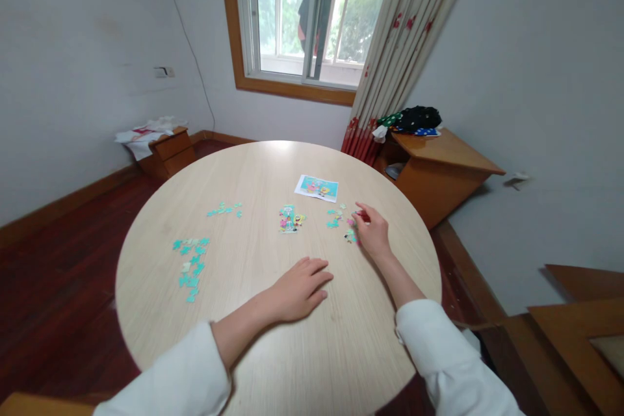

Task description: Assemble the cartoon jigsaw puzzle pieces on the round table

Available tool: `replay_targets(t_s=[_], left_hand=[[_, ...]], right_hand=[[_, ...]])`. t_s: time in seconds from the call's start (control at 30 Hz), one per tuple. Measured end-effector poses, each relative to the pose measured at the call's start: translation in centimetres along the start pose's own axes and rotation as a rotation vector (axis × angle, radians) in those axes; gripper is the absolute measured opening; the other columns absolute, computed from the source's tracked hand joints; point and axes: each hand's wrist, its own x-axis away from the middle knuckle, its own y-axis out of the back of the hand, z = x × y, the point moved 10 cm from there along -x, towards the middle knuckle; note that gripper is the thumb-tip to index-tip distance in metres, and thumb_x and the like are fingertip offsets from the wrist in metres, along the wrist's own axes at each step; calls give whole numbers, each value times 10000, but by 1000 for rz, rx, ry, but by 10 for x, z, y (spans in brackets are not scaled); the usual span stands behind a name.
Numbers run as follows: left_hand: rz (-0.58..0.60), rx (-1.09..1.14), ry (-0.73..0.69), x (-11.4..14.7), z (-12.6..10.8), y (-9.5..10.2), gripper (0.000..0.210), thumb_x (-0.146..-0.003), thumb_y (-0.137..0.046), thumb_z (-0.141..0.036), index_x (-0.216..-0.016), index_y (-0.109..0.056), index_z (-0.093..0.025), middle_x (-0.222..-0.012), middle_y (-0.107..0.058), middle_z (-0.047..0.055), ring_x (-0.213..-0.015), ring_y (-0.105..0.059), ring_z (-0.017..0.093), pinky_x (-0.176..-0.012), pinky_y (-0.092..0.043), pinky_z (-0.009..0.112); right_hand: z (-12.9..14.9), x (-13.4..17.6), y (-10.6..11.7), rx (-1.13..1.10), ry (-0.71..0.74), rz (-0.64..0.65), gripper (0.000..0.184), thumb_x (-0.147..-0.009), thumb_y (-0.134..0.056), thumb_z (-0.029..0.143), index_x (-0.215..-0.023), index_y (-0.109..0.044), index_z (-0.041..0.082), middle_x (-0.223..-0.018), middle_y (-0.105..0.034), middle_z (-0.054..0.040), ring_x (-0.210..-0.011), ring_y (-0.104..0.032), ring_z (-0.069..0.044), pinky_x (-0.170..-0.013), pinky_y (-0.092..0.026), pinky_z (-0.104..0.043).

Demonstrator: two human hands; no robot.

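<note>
My left hand (303,287) lies on the light wooden table with its fingers stretched out, holding nothing. To the right, my right hand (373,231) is over a loose group of jigsaw pieces (335,218), its thumb and index finger curled round a small reddish jigsaw piece (363,215). A partly joined puzzle section (289,220) with cartoon figures lies flat ahead of my left hand. Behind it is a printed reference picture (318,189) on white paper. More loose pieces, several with pink parts, sit right beside my right fingertips.
Teal jigsaw pieces (194,266) are spread at the table's left, with a smaller group of pieces (225,209) farther back. The round table (263,351) has its far edge near a window wall. A wooden cabinet (448,156) holding cloths stands beyond its right side.
</note>
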Motion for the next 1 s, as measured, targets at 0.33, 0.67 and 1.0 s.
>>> replay_targets(t_s=[0.33,0.67,1.0], left_hand=[[-332,329,267,-1,46,25,213,-864,-417,-190,-919,-617,-146,-939,-670,88,-864,-601,188,-812,-471,335],[-394,342,299,0,53,31,246,-863,-411,-237,-778,-620,-139,-786,-659,58,-736,-575,171,-705,-436,283],[-542,371,457,11,81,44,293,-815,-499,-367,-608,-497,-159,-552,-465,-37,-549,-415,107,-538,-306,231]], right_hand=[[80,62,-78,-328,-69,388,114,-744,-592,290,-738,-679,216,-773,-692,-43,-723,-602,-177,-704,-475,-320],[67,69,-91,-576,-353,405,159,-594,-721,328,-619,-631,200,-631,-653,-17,-581,-568,-149,-574,-465,-284],[59,81,-108,-734,-541,565,343,-596,-727,471,-573,-569,167,-412,-533,44,-380,-431,-73,-418,-351,-207]])
